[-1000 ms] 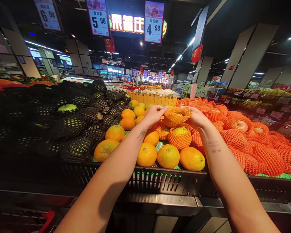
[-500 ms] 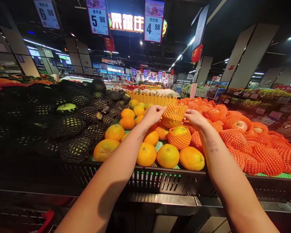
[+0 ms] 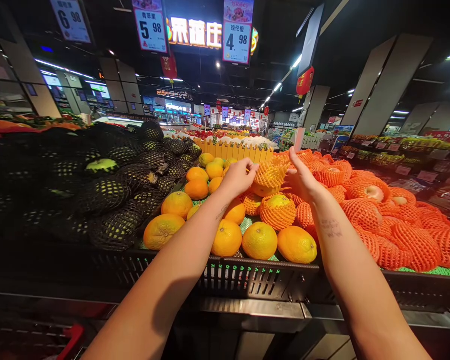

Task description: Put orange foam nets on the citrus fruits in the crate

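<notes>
An orange in a yellow-orange foam net (image 3: 270,175) sits between my two hands at the back of the orange pile. My left hand (image 3: 240,175) has its fingers pinched at the net's left edge. To the right, my right hand (image 3: 303,176) is open with the thumb raised and fingers spread, close beside the net. The orange's lower part shows below the net. Just in front lies another netted orange (image 3: 278,210), its top uncovered. Bare oranges (image 3: 260,240) line the front of the black crate (image 3: 247,280).
Apples in red foam nets (image 3: 360,215) are heaped on the right. Green fruit in black nets (image 3: 108,195) fills the left side. A low yellow picket fence (image 3: 234,149) stands behind the oranges. Price signs (image 3: 238,32) hang overhead. A red cart handle (image 3: 73,340) shows at lower left.
My right hand has let go of the net's right side and opened, its thumb lifting. My left hand stays at the left edge, and the net's top looks looser.
</notes>
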Tool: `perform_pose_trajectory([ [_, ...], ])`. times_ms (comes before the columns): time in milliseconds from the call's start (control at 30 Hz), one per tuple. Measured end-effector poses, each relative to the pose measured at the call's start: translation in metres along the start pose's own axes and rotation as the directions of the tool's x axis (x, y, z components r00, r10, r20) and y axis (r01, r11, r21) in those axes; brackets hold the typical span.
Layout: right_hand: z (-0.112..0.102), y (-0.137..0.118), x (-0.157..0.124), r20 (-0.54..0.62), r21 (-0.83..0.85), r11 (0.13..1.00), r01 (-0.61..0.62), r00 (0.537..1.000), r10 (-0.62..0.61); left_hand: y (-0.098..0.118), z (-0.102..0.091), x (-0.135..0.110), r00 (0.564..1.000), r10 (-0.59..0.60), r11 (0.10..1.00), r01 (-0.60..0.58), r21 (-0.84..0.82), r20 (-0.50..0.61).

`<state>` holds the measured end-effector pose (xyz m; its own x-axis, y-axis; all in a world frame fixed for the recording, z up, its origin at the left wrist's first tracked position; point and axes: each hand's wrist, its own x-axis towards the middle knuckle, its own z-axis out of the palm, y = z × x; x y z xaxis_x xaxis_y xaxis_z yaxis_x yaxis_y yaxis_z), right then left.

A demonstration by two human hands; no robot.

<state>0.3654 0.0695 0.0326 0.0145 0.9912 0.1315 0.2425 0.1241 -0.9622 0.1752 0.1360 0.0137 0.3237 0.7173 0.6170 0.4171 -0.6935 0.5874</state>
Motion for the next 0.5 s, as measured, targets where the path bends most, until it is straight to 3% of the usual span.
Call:
perform_pose_trajectory([
  [100,0.002,-0.003,-0.005,0.037,0.131,0.98,-0.147,0.989,0.143,0.003,-0.002,-0.001,1.0,0.016,1.0,-0.016,0.001,0.004],
  [200,0.004,-0.004,-0.008,0.039,0.134,0.971,-0.196,0.981,0.192,0.005,-0.003,-0.002,1.0,0.008,1.0,-0.008,0.0,0.006],
  [333,0.009,0.001,-0.006,0.147,0.101,0.978,-0.185,0.975,0.169,0.006,-0.003,-0.002,1.0,0.028,0.998,-0.028,-0.05,-0.007],
  [500,0.012,0.007,-0.001,0.141,0.18,0.977,-0.117,0.986,0.092,0.006,-0.004,0.0,0.999,-0.029,0.987,0.023,-0.159,-0.032],
])
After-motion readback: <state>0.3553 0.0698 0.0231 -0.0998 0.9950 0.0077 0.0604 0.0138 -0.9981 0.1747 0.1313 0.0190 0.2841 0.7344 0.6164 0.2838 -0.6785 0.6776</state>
